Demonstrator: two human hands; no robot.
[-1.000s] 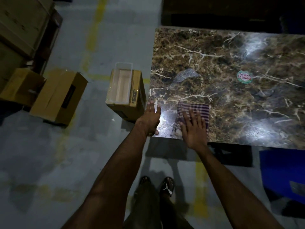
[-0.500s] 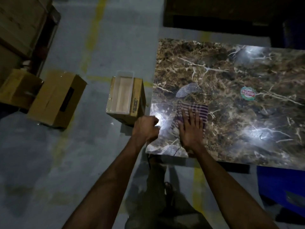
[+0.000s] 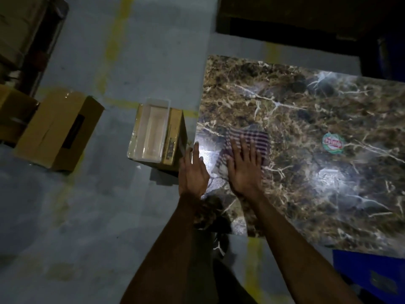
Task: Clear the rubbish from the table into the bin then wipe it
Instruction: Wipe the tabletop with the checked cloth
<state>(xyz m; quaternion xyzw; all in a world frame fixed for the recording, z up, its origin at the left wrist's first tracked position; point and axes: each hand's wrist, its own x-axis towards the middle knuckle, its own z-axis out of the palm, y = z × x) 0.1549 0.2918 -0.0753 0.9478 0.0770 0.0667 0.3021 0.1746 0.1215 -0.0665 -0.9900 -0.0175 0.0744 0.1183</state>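
Observation:
A brown marble table [image 3: 306,119] fills the right half of the head view. My right hand [image 3: 244,170] lies flat with spread fingers on a striped purple-and-white cloth [image 3: 256,139] near the table's left edge. My left hand [image 3: 192,172] is beside it at the table's left edge, fingers straight, holding nothing. A round green-and-red label [image 3: 333,143] lies on the tabletop to the right of the cloth. A cardboard box with a clear-rimmed opening [image 3: 156,132] stands on the floor just left of the table.
Two more cardboard boxes [image 3: 59,130] sit on the grey floor at the left, below wooden crates [image 3: 24,29]. A blue container [image 3: 370,279] stands at the lower right, under the table's near edge. My feet are below the table's near corner.
My right hand has pushed the cloth farther up the table, over the grey patch. My left hand, curled half a second ago, has opened with straight fingers at the table's left edge.

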